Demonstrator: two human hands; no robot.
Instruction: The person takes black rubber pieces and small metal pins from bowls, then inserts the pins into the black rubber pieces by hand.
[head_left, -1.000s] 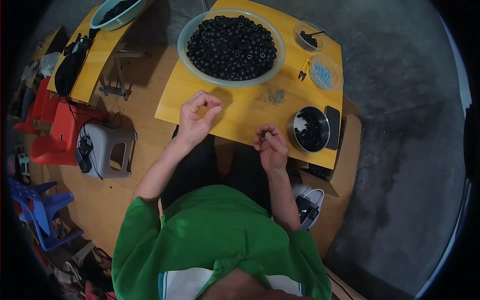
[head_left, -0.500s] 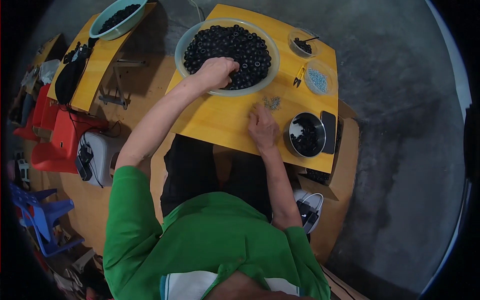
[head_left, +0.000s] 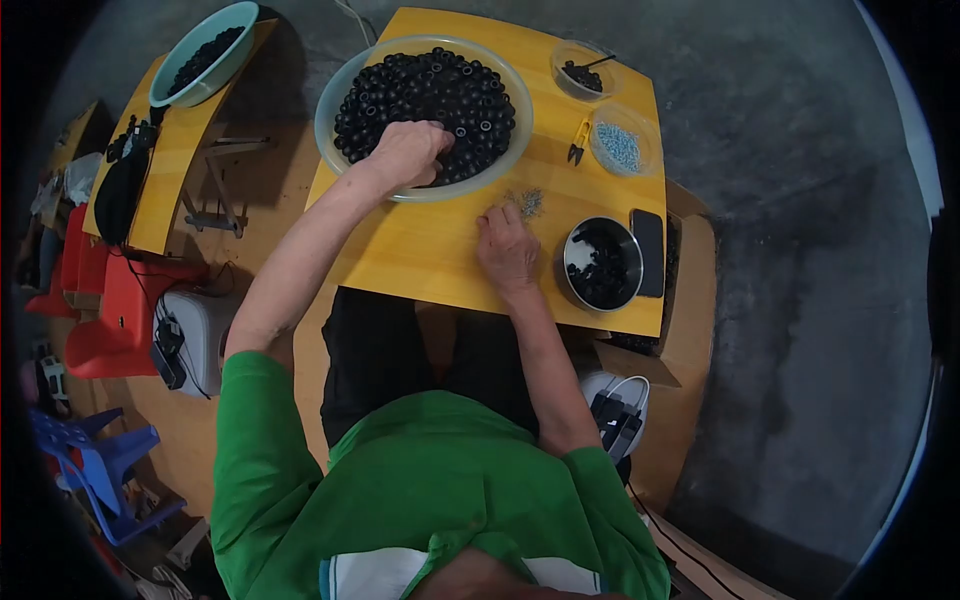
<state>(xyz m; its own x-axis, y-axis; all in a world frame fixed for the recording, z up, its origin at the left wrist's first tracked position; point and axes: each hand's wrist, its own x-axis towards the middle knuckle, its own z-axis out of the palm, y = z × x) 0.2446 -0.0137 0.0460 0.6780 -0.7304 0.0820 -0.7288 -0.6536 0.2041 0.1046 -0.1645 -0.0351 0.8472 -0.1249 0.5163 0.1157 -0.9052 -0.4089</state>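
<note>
Left hand (head_left: 410, 157) is over the near side of the big basin (head_left: 525, 120), fingertips buried in black beads (head_left: 480, 100); can't tell if they're closed on one. Right hand (head_left: 508, 245) is on the table (head_left: 390, 265), just beside a pile of grey bits (head_left: 531, 203). Its fingertips curl out of sight, grip can't be told. Bits too small to identify. Steel bowl (head_left: 578, 252) holds black pieces, shapes unclear. Cardboard box (head_left: 695, 290) partly hidden by the tabletop.

Surface: yellow wood-look. Dark phone (head_left: 648, 250) right of the bowl; yellow snips (head_left: 580, 138) next to a clear tub of pale blue bits (head_left: 617, 147).

Room: grey surface to the right, brown floor, second yellow table (head_left: 160, 215), red chair (head_left: 110, 345); blue chair (head_left: 100, 465) fades into the dark lens edge.
</note>
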